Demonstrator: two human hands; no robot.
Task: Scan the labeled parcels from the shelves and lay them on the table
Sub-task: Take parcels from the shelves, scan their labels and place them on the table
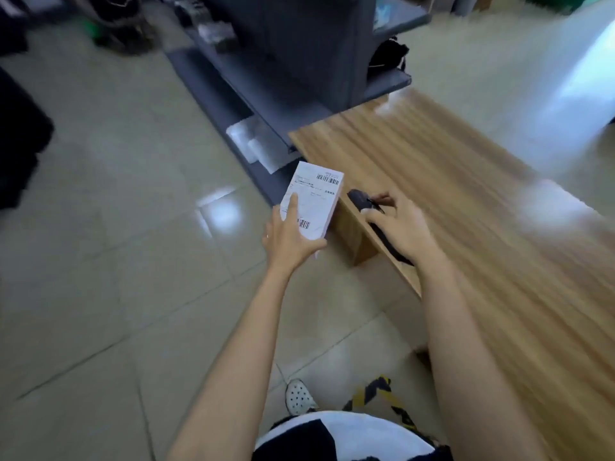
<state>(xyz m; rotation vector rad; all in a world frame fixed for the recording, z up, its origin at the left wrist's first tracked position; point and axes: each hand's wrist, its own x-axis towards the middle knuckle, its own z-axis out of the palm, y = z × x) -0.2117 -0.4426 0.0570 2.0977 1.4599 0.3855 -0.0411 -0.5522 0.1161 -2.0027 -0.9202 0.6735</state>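
Currently left hand (289, 236) pinches the labelled parcel (312, 197) at frame centre, just off the surface (466, 194) edge, right hand (401, 226) fingers wrapped round the scanner (361, 199); risk: left thumb beside the lower barcode (303, 223) may block the read.

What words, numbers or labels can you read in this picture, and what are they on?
Nothing is clear enough to quote.
On the parcel in the left hand: two barcodes and printed lines, too small and blurred to read.
On the scanner in the right hand: no marking shows.
On the shelves: blurred, nothing legible.
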